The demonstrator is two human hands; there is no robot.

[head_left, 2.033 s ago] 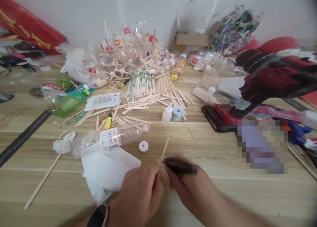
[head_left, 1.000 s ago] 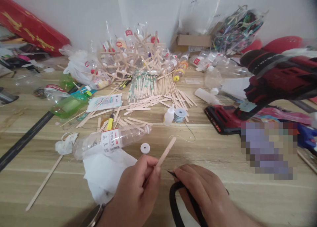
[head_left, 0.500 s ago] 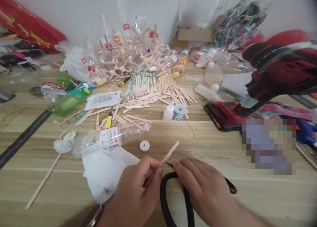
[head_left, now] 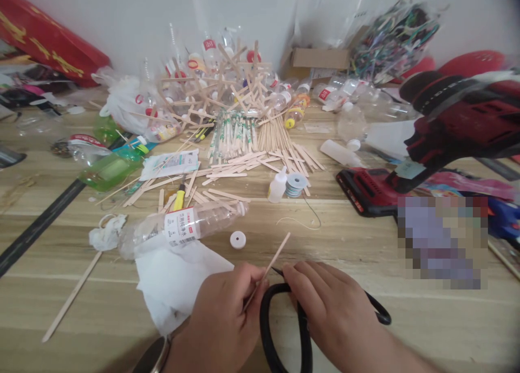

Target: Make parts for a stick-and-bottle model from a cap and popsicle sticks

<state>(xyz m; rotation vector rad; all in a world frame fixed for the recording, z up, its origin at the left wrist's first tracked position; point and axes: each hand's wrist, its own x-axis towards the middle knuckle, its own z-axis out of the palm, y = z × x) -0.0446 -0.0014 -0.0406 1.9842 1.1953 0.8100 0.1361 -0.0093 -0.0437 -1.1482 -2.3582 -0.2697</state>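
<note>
Left hand (head_left: 229,313): pinching wooden stick (head_left: 278,252).
Stick angle: now edge-on (broad face showed earlier).
Right hand (head_left: 333,302): gripping black scissors (head_left: 304,335), nearly unmoved.

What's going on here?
A person's left hand pinches a thin, flat, pale wooden stick, its far end angled up and away. Their right hand grips black-handled scissors, the dark pointed tip right by the stick; I can't tell if it's touching. Beyond the left hand, a clear plastic bottle with a white label lies on its side, and a round white cap sits apart from its neck.
</note>
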